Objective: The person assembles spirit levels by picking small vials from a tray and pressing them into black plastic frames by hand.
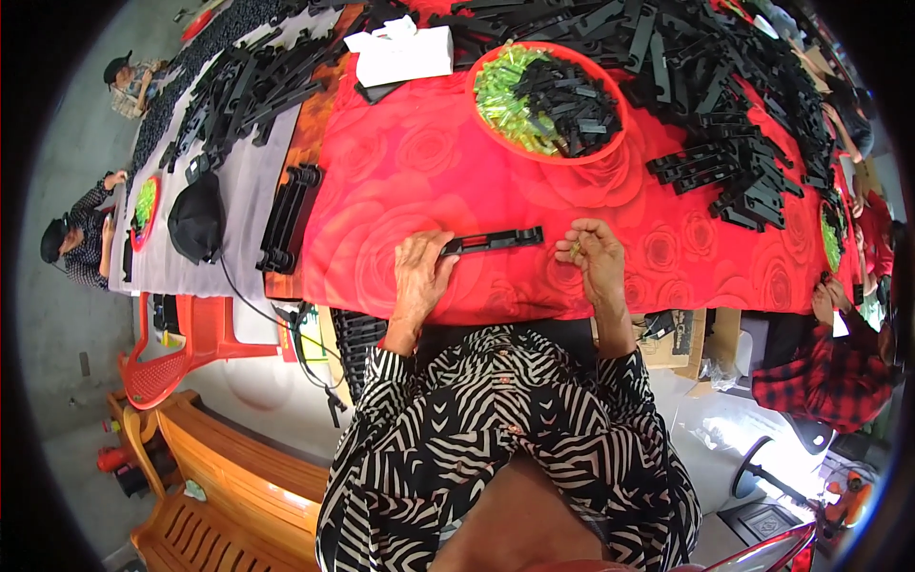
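Observation:
My left hand (pixel 422 271) is closed on the left end of a long black plastic part (pixel 494 241) with a slot along its middle. The part lies level just above or on the red rose-patterned cloth (pixel 381 181); I cannot tell which. Off its right end, my right hand (pixel 599 259) pinches a small yellowish-green piece (pixel 576 248), mostly hidden by the fingers. Beyond both hands stands a round red basin (pixel 545 158), with clear yellow-green pieces (pixel 510 91) in its left side and small black pieces (pixel 572 105) in its right.
Black parts (pixel 729 172) lie heaped at the right and far side. A white tissue box (pixel 405 57) stands at the back. Stacked black parts (pixel 289 219) and a black cap (pixel 196 217) lie at left. Co-workers sit on both sides; a red chair (pixel 181 357) is at lower left.

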Motion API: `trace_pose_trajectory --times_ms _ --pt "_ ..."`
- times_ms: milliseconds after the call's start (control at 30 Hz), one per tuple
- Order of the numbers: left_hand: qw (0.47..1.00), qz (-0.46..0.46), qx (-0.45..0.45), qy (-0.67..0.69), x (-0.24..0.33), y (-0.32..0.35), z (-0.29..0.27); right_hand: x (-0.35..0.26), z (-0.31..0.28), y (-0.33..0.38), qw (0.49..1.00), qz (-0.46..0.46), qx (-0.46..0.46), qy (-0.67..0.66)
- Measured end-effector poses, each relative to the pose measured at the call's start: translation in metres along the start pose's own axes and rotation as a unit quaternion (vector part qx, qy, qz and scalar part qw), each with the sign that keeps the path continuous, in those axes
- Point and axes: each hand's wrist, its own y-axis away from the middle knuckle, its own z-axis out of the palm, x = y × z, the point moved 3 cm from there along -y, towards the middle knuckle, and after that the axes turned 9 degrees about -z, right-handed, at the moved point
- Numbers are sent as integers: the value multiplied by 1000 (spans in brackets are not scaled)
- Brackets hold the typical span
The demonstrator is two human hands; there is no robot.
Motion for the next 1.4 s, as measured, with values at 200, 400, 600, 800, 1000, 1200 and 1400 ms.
trace_pose_trajectory --times_ms 200,400,600,800,1000,1200,1400 --pt "1000 10 4 3 2 -1 -2 -27 20 -33 981 -84 -9 175" --pt "1000 14 8 6 3 -2 0 -54 76 -68 834 -338 -32 434" --pt "1000 10 9 6 0 0 0 -47 117 -87 687 -363 -41 629" --pt "1000 10 12 5 1 0 -1 -46 127 -101 574 -321 -92 747" --pt "1000 8 14 2 -1 1 1 -53 124 -98 618 -288 -129 721" --pt "1000 18 19 0 0 2 1 -52 127 -107 653 -255 -89 708" --pt "1000 21 20 2 2 1 2 -51 119 -111 672 -248 -76 694"
